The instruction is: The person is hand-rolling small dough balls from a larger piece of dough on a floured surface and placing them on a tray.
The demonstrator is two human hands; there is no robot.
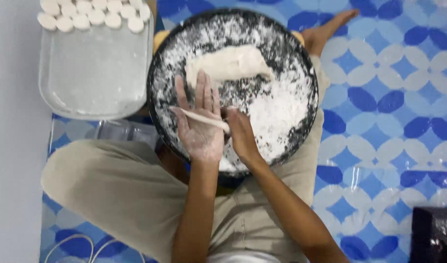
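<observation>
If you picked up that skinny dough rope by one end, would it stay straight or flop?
Probably flop. The dough rope is thin and lies limp across the open left hand, pinched at one end by the right hand. It might stretch or tear, being so thin. The flour coating on the pan likely keeps it from sticking.

One head camera looks straight down, close above the lap.

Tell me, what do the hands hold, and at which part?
A thin dough rope lies across the open left hand; the right hand pinches its right end.
</observation>
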